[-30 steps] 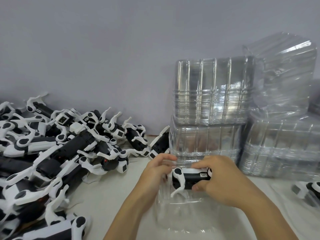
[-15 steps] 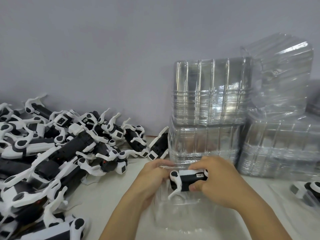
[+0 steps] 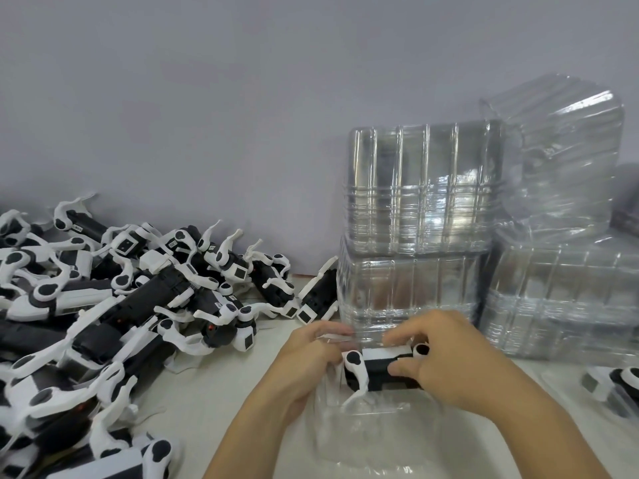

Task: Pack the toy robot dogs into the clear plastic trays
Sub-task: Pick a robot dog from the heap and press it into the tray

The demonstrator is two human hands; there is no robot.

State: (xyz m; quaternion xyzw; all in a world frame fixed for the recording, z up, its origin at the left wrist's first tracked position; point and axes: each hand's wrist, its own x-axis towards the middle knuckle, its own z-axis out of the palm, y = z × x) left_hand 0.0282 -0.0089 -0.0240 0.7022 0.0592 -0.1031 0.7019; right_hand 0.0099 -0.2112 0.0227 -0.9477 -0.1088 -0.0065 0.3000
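Note:
A black-and-white toy robot dog [image 3: 375, 373] sits between both hands, at the far end of a clear plastic tray [image 3: 373, 437] lying on the table in front of me. My right hand [image 3: 446, 364] grips the dog's body, thumb on its near side and fingers over its top. My left hand [image 3: 311, 357] curls round the tray's far left edge beside the dog's white front leg. How deep the dog sits in the tray is hard to tell through the clear plastic.
A large heap of loose robot dogs [image 3: 114, 316] covers the table's left side. Stacks of clear trays [image 3: 418, 223] stand just behind my hands, with more [image 3: 560, 292] to the right. Another dog in a tray [image 3: 615, 385] lies at the right edge.
Both hands and the dog have shifted a little nearer and lower over the tray. The right fingers have spread further over the dog's top.

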